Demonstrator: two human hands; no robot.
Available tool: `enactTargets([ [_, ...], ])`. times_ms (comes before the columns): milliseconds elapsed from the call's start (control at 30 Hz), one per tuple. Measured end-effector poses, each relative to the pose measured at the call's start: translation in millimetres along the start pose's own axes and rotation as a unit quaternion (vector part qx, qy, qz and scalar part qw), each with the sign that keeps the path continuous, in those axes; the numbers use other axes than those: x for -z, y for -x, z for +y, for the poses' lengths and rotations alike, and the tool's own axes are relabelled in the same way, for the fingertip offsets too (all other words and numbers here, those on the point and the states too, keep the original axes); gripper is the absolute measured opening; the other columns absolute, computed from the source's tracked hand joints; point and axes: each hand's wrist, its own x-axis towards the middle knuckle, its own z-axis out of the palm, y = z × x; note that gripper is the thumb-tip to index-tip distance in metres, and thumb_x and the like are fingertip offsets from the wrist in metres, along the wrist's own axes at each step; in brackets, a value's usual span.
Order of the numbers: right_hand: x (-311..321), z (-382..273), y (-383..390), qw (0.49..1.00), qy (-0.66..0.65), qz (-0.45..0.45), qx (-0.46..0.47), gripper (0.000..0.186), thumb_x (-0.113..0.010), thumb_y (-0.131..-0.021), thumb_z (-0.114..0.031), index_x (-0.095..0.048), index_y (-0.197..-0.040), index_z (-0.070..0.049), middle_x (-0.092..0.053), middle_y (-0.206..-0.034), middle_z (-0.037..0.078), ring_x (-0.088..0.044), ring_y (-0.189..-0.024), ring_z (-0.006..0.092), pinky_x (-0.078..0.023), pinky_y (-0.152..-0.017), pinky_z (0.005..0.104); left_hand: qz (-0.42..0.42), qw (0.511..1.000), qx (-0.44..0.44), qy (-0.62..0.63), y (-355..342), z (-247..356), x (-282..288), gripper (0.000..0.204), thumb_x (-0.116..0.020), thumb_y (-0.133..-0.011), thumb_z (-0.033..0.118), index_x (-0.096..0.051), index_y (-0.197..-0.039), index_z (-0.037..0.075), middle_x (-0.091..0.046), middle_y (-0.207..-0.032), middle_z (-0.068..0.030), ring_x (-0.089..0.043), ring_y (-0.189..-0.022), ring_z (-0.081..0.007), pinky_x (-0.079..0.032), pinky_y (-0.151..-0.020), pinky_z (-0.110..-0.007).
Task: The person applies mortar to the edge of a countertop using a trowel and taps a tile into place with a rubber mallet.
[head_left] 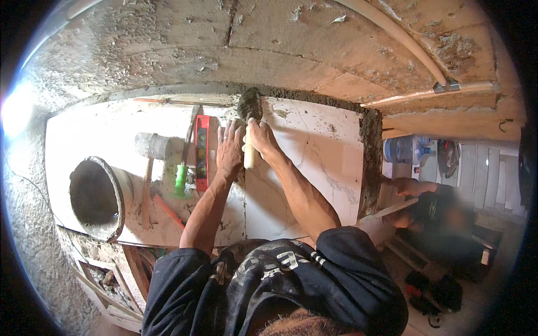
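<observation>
My right hand (pixel 261 136) grips a trowel by its pale handle (pixel 250 158); its head (pixel 249 102) is covered in dark wet mortar at the back edge of white marbled tiles (pixel 302 140). My left hand (pixel 228 150) lies beside it, fingers stretched over the tile. Just left of that hand is a red spirit level (pixel 203 130). Further left lie a mallet (pixel 150 145) with a wooden handle, a green-handled tool (pixel 180 179), a long flat strip (pixel 190 137) and an orange-red bar (pixel 168 210).
A mortar-crusted bucket (pixel 119 207) stands on the left. Mortar (pixel 370 162) runs along the right edge, with a pipe (pixel 392 28) above. At lower right are another person (pixel 454 235), blue water jugs (pixel 400 150) and white slats (pixel 476 168).
</observation>
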Motion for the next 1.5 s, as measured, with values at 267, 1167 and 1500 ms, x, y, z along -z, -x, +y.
enactTargets([
  [267, 159.6, 23.9, -12.8, 0.942, 0.313, -0.018, 0.120, 0.036, -0.037, -0.097, -0.029, -0.060, -0.110, -0.004, -0.062, -0.104, 0.023, -0.059, -0.099, 0.0415, -0.046, -0.087, 0.0480, 0.007, 0.998, 0.041, 0.043, 0.6, 13.2, 20.8, 0.057, -0.055, -0.086, 0.038, -0.046, -0.127, 0.000, -0.030, -0.146, -0.0190, -0.023, -0.139, -0.0315, -0.014, -0.116, -0.048],
  [1167, 11.9, -18.0, -5.0, 0.957, -0.225, 0.085, -0.160, 0.047, -0.040, -0.095, -0.040, -0.050, -0.099, 0.005, -0.060, -0.079, 0.018, -0.063, -0.054, 0.0280, -0.054, -0.049, 0.0405, -0.021, 0.999, 0.027, 0.018, 1.9, 9.1, 21.1, 0.057, -0.053, -0.087, 0.035, -0.042, -0.135, 0.006, -0.027, -0.149, -0.0167, -0.018, -0.142, -0.0292, -0.011, -0.116, -0.049],
  [1500, 56.1, -10.1, 24.0, 0.988, -0.089, -0.097, -0.076, 0.041, -0.043, -0.095, -0.045, -0.051, -0.094, -0.005, -0.054, -0.064, 0.007, -0.055, -0.046, 0.0191, -0.048, -0.040, 0.0357, 0.014, 0.999, 0.034, 0.034, 1.1, 12.3, 20.2, 0.058, -0.056, -0.086, 0.039, -0.045, -0.133, 0.006, -0.031, -0.146, -0.0171, -0.021, -0.140, -0.0302, -0.012, -0.116, -0.048],
])
